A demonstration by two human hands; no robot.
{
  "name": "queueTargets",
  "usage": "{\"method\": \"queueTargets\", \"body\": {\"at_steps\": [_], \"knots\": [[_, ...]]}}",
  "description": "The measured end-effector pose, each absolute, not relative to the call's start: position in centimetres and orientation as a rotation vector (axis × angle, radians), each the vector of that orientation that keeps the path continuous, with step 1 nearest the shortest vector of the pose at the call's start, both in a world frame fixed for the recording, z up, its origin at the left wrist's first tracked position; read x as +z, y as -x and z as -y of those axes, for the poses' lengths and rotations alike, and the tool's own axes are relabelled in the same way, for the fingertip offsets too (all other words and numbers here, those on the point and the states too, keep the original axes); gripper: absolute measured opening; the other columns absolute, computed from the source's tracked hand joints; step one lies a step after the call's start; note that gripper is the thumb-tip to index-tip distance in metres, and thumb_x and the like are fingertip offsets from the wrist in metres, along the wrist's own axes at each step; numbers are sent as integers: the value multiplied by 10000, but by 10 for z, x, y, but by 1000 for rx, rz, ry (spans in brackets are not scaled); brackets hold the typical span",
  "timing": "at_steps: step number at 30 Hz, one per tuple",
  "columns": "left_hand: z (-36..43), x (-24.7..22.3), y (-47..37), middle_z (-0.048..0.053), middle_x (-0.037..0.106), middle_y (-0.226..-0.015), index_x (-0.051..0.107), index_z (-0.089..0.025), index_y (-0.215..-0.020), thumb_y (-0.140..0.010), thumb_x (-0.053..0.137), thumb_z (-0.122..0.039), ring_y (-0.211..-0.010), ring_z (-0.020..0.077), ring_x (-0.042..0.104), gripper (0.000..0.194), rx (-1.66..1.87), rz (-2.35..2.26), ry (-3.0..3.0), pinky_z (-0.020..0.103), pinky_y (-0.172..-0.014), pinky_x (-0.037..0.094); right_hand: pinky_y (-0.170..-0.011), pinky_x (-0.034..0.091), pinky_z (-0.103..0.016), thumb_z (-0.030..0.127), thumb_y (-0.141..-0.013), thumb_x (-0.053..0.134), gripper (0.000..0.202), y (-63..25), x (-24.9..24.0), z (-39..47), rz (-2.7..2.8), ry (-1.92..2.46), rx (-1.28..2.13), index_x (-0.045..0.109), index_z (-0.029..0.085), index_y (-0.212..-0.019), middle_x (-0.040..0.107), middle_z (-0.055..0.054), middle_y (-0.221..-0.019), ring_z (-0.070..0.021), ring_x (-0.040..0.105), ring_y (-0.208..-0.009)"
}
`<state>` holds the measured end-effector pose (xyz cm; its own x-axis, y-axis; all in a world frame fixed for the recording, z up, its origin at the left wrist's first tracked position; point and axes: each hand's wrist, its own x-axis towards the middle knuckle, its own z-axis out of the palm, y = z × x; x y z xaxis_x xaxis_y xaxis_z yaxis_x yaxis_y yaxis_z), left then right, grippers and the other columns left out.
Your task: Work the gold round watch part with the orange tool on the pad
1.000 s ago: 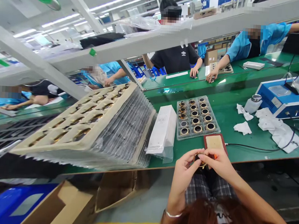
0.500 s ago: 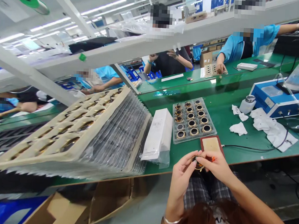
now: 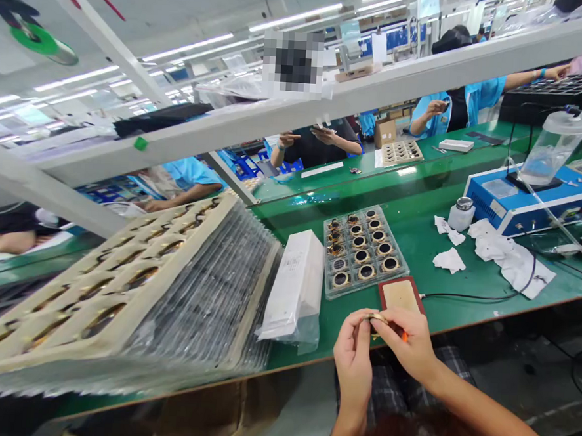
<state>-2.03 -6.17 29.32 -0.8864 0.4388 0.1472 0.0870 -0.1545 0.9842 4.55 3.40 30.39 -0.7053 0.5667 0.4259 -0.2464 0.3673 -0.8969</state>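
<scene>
L hand (image 3: 355, 347) + R hand (image 3: 409, 343) meet just below the table edge, fingertips pinched together on a small round gold-rimmed ring part (image 3: 377, 317); part mostly hidden by fingers, only top edge shows. L thumb and index closed on its left side, R thumb and fingers closed on its right. A small orange bit (image 3: 405, 336) pokes out under R fingers, can't tell what it is.

Just above the hands, touching the table edge: red-framed rectangular pad w/ tan surface (image 3: 401, 294), black cable (image 3: 483, 297) running off to the right. Behind the pad, clear plastic compartment tray (image 3: 362, 252) w/ rows of the same gold/black round parts. Left of tray: white rectangular box in clear plastic bag (image 3: 294, 287). Further left: tall slanted stack of clear blister trays w/ beige top tray (image 3: 134, 281) holding gold rings.

Right side of green table (image 3: 428, 233): crumpled white wipes (image 3: 508, 257), small white bottle w/ metal cap (image 3: 461, 214), blue box machine (image 3: 529, 196) w/ clear jar on top. Other workers sit across the line, behind a white shelf beam (image 3: 327, 105).
</scene>
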Motion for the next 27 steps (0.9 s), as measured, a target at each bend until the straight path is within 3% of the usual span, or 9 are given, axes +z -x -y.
{"method": "queueTargets", "body": {"at_steps": [4, 8, 11, 14, 18, 20, 23, 27], "knots": [[63, 299, 22, 74, 720, -905, 737, -170, -843, -785, 721, -524, -836, 173, 645, 359, 2142, -1745, -541, 266, -795, 523, -571, 426, -272, 582, -884, 608, 400, -52, 298, -53, 1911, 86, 1607, 720, 200, -852, 670, -52, -761, -154, 547, -628], [64, 309, 19, 93, 739, -813, 768, -147, -807, -703, 781, -553, -688, 147, 610, 420, 1983, -1531, -467, 245, -682, 490, -548, 422, -244, 631, -717, 769, 490, -56, 290, -78, 1750, -126, 1862, 730, 255, -1028, 634, -53, -1036, -95, 482, -592], [61, 310, 15, 91, 726, -718, 771, -132, -744, -696, 783, -565, -603, 128, 573, 436, 1875, -1421, -510, 236, -636, 460, -751, 502, -304, 534, -697, 832, 469, -59, 286, -89, 1812, -285, 1884, 734, 292, -1086, 639, -73, -1127, -174, 612, -851], [55, 305, 11, 86, 727, -710, 772, -131, -742, -715, 770, -565, -600, 125, 578, 435, 1834, -1328, -533, 237, -654, 455, -900, 485, -383, 495, -730, 822, 433, -64, 282, -91, 1839, -392, 1857, 737, 306, -1110, 707, -84, -1085, -240, 614, -1034], [42, 293, 6, 86, 734, -765, 753, -120, -786, -721, 756, -585, -669, 143, 617, 470, 1803, -1305, -510, 249, -698, 473, -816, 506, -353, 460, -737, 826, 396, -72, 272, -90, 1771, -217, 1900, 745, 304, -1092, 734, -86, -1037, -230, 617, -965], [35, 285, 5, 87, 738, -860, 731, -128, -898, -766, 725, -563, -752, 155, 638, 455, 1834, -1403, -542, 252, -725, 483, -750, 505, -318, 444, -733, 831, 373, -76, 266, -95, 1732, -78, 1910, 751, 295, -1065, 728, -77, -989, -219, 613, -930], [29, 273, 10, 94, 707, -1023, 661, -152, -1065, -860, 651, -447, -860, 160, 636, 358, 1934, -1722, -671, 241, -704, 479, -683, 490, -299, 473, -717, 830, 390, -79, 266, -115, 1803, 127, 1820, 756, 264, -1037, 703, -70, -975, -197, 601, -825], [30, 255, 28, 91, 667, -1003, 646, -164, -1030, -928, 546, -307, -829, 142, 591, 202, 1971, -2221, -908, 223, -621, 453, -567, 431, -285, 449, -739, 800, 406, -75, 285, -146, 2278, 319, 1509, 750, 229, -1077, 697, -55, -921, -129, 494, -582]]}}
